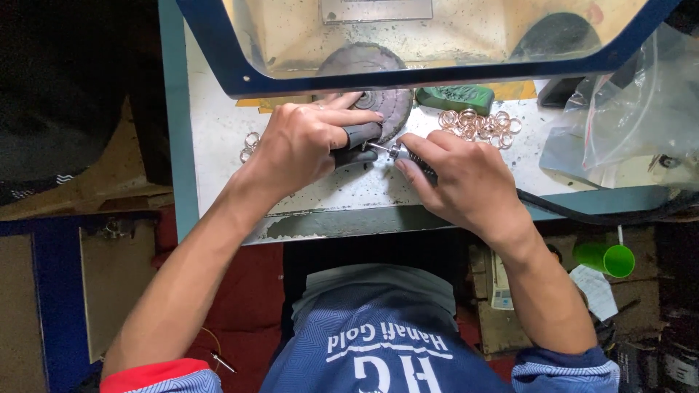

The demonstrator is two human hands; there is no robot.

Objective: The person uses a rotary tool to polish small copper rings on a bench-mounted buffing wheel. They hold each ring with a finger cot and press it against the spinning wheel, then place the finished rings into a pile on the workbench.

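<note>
- Far left of counter (218, 131): small cluster of pale metal rings (249, 145) lying loose, just beside left wrist.
- Left hand (306, 142): closed around a dark grey holder (358, 138), fingers curled over the top, thumb beneath; what the holder grips at its tip not discernible.
- Behind left hand: round dark buffing wheel (378, 87), partly under blue-framed transparent hood (429, 44); wheel touching or just beside fingertips, cannot tell which.
- Centre: metal tip of rotary handpiece (397, 151) meeting end of holder, between both hands.
- Right hand (466, 178): wrapped around handpiece in pencil grip, closed on it; black cable (582, 211) running off right over counter edge.
- Step in hand, judged: fine working of a small piece at holder's tip. Next move likely calls for steady holder and light tool pressure.
- Behind right hand: green block (455, 97), oblong, embossed surface; rectangular grey plate inside hood, detail unreadable.
- Right of block: pile of copper-coloured rings (480, 124).
- Far right: clear plastic bags (626, 116), crumpled; green cup (608, 258) below counter.
</note>
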